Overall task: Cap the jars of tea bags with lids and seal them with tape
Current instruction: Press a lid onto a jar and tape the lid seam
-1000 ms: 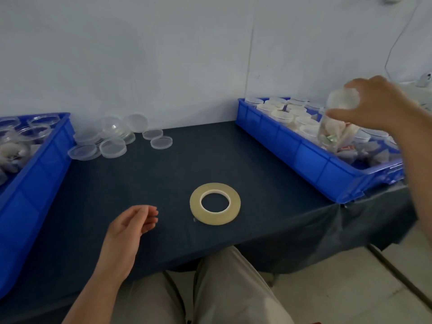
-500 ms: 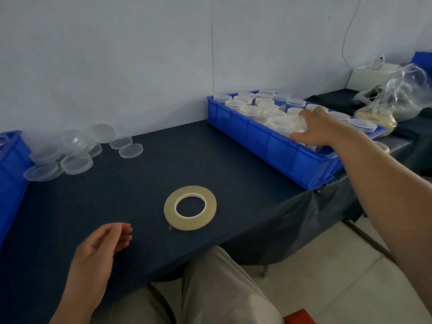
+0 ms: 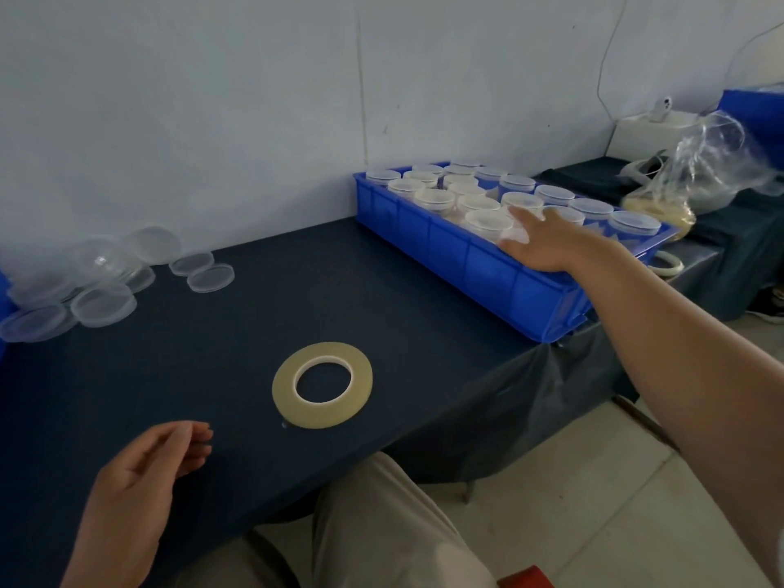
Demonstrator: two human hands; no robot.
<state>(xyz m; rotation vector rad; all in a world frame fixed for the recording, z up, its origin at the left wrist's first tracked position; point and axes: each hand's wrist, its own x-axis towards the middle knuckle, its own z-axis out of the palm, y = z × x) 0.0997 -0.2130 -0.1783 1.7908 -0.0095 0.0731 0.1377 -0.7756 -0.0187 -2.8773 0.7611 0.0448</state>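
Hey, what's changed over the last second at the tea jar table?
The right hand carried a capped jar down into the blue bin, let it go, and now hangs open over the jars. The left hand, loosely curled, the tape roll and the loose lids stayed put.

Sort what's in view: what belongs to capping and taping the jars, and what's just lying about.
For the job:
- capped jars standing in the blue crate
- loose lids piled at the far left
- tape roll lying flat

Lying about:
- crumpled plastic bag at the far right
- white box behind it
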